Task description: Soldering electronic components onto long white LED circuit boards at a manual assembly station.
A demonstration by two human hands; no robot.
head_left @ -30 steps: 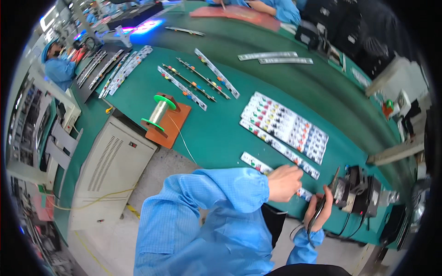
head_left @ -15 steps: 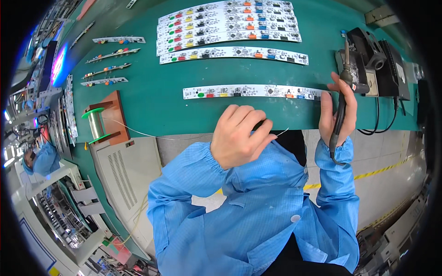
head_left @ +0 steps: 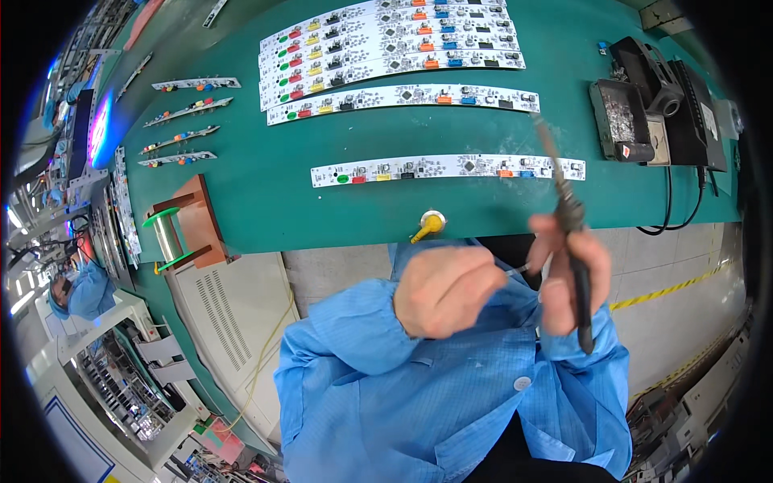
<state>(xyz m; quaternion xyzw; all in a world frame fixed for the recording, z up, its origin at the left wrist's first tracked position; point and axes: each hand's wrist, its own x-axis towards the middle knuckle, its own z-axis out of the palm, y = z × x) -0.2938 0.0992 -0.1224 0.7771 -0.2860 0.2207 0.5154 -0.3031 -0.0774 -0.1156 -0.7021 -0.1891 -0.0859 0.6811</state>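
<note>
Closed fingers of my left hand (head_left: pixel 447 291) pinch a thin solder wire (head_left: pixel 518 270); a short end of it shows toward the right hand. My right hand (head_left: pixel 557 299) grips a soldering iron (head_left: pixel 570 213) by its dark handle, blurred by motion, with its tip pointing away from me over the table. Beyond both hands lies a long white circuit board (head_left: pixel 443 167) with green, red, yellow, black, orange and blue parts. The iron's tip appears over the green mat just past this board's right end; whether it touches anything cannot be told.
A second board (head_left: pixel 386 102) lies farther back, before a stack of similar boards (head_left: pixel 354 60). At left stand a solder spool (head_left: pixel 169 240) on a brown holder (head_left: pixel 211 217) and several tilted boards (head_left: pixel 181 137). A yellow plug (head_left: pixel 432 223) sits at the table edge; an iron stand (head_left: pixel 620 121) is at right.
My right hand has brought the soldering iron away from the stand, leftward and nearer to me. My left hand has moved nearer and slightly right, uncovering the yellow plug.
</note>
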